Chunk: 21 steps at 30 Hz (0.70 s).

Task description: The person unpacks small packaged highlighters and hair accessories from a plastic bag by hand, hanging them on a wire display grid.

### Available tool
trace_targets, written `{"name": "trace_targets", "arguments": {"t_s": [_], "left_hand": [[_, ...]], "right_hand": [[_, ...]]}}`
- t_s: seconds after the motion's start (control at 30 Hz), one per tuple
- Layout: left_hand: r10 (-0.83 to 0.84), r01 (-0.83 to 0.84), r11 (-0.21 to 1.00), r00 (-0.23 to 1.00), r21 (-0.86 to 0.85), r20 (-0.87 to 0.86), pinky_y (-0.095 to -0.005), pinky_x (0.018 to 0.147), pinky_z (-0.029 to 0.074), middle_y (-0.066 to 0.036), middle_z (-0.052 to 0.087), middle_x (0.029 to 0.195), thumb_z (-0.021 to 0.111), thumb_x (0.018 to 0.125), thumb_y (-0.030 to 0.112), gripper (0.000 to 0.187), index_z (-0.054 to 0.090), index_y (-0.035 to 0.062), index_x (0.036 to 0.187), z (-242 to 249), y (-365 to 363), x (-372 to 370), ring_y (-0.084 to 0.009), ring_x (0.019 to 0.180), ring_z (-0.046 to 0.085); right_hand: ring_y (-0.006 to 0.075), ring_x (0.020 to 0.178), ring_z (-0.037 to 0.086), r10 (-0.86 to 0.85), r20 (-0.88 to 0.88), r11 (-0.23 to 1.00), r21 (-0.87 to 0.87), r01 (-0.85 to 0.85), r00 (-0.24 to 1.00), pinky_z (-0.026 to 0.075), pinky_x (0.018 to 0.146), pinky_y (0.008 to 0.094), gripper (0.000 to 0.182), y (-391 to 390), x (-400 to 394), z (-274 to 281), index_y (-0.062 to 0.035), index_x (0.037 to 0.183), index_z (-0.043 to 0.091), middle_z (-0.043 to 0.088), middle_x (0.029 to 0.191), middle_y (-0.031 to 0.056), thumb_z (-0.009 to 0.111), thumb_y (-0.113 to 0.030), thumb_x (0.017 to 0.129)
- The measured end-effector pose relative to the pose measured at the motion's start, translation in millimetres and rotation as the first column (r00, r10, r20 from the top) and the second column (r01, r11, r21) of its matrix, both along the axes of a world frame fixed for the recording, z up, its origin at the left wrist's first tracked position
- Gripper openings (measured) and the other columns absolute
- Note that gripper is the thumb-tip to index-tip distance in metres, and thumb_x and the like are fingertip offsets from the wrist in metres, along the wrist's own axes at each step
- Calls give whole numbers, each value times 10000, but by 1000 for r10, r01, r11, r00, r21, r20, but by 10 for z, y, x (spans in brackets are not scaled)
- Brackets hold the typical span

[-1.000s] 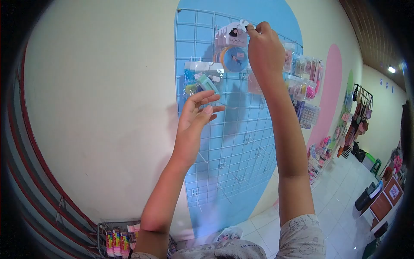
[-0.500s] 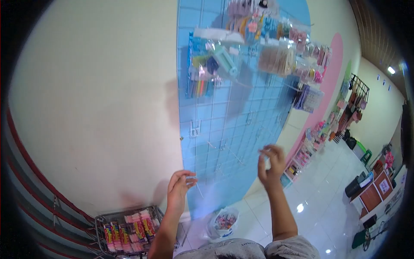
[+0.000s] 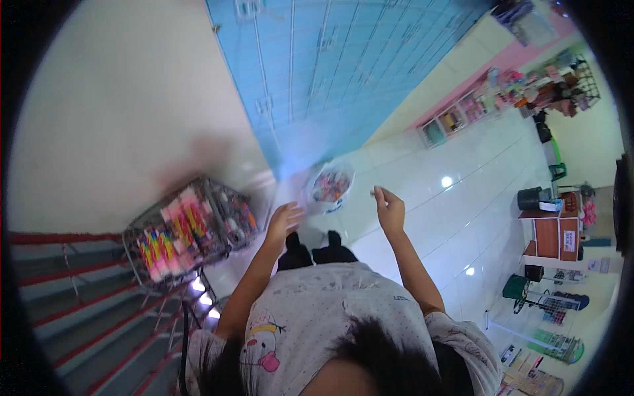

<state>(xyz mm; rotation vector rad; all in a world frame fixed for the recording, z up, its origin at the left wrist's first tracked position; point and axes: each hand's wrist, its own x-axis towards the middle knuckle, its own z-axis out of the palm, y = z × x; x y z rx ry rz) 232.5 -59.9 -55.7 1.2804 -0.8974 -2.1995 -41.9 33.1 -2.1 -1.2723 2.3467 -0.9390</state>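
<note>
Head view: your right hand [image 3: 391, 210] is up over the tiled floor [image 3: 409, 191], fingers curled, thumb and index pressed together on a small item [image 3: 372, 193]. It's too small to identify. A short end pokes out on the side toward the white plastic bag [image 3: 309, 193]; can't tell its long axis. Your left hand [image 3: 284, 222] has its fingers loosely spread, with nothing visible in them, and is nearest the bag on its other side.

Bag sits on the floor ahead of your feet [image 3: 316, 251], near the foot of the blue panel [image 3: 310, 92]. Mouth faces up at the camera, small multicolored pieces [image 3: 331, 186] visible inside. Outline is close to round, so no clear long axis on it.

To your left, a wire basket [image 3: 135, 254] holds pink packs with bright labels [image 3: 191, 221], lying side by side. Metal wall hooks [image 3: 263, 104] stick out of the panel.
</note>
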Motion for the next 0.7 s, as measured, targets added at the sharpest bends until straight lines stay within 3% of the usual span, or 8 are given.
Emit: {"name": "trace_targets", "arguments": {"t_s": [0.03, 0.1, 0.17, 0.27, 0.4, 0.43, 0.53, 0.7], "left_hand": [[-51, 51, 998, 999, 43, -4, -388, 961, 376, -79, 519, 1304, 457, 929, 440, 483, 450, 134, 1303, -163, 34, -99, -219, 1184, 484], [-44, 92, 961, 982, 260, -183, -397, 974, 363, -75, 500, 1316, 423, 938, 463, 491, 444, 138, 1306, -125, 147, -410, -220, 1198, 462], [23, 150, 876, 936, 458, -350, -408, 984, 355, -77, 484, 1323, 400, 943, 480, 510, 430, 131, 1313, -67, 278, -745, -226, 1209, 446], [352, -5, 736, 857, 677, -375, -430, 992, 350, -87, 467, 1326, 381, 944, 495, 550, 398, 103, 1329, -12, 450, -1111, -242, 1219, 433], [755, -335, 466, 634, 819, -170, -459, 1004, 344, -100, 444, 1330, 357, 945, 515, 605, 356, 66, 1350, -141, 689, -1416, -262, 1233, 414], [752, -362, 467, 643, 807, -147, -466, 1007, 343, -104, 438, 1331, 351, 945, 520, 619, 345, 57, 1355, -295, 809, -1499, -267, 1237, 410], [500, -299, 724, 848, 622, -174, -416, 986, 348, -61, 481, 1296, 381, 948, 478, 501, 440, 136, 1309, -1136, 1263, -1653, -227, 1182, 447], [427, -312, 697, 904, 646, -24, -473, 992, 338, -18, 492, 1264, 431, 939, 345, 427, 428, 167, 1327, -1604, 1601, -2084, -246, 1163, 454]], "right_hand": [[305, 924, 634, 32, 44, 983, -184, -24, 999, 482, 825, 353, 283, -41, 111, -102, -18, 1094, 632, 662, 997, 171, 574, -200, 885], [355, 1248, 415, 303, 25, 917, -280, -284, 953, 341, 1019, 409, 419, -51, 464, -96, -23, 1223, 530, 429, 1360, 204, 615, -116, 824], [369, 1342, 276, 633, 70, 749, -307, -587, 771, 169, 1088, 515, 599, -44, 731, -421, -28, 1332, 424, 297, 1440, 236, 559, -345, 842], [362, 1362, 242, 601, 179, 784, -319, -532, 779, 100, 1094, 541, 663, -1, 748, -429, -62, 1405, 329, 259, 1466, 216, 446, -459, 888], [350, 1381, 201, 676, 209, 732, -76, -677, 707, 83, 1087, 567, 671, 301, 338, -918, -91, 1435, 281, 212, 1495, 182, 404, -491, 911], [351, 1385, 188, 694, 236, 704, -21, -710, 680, 79, 1089, 568, 674, 418, 219, -1064, -83, 1433, 280, 198, 1502, 174, 408, -489, 911], [357, 1376, 204, 703, 264, 633, 189, -750, 660, 106, 1085, 573, 648, 737, -189, -1673, -92, 1423, 301, 226, 1493, 166, 423, -475, 915], [358, 1291, 353, 503, 405, 497, 587, -639, 764, 297, 1046, 502, 562, 986, -951, -2677, -82, 1308, 467, 359, 1409, 193, 540, -428, 871]]}}
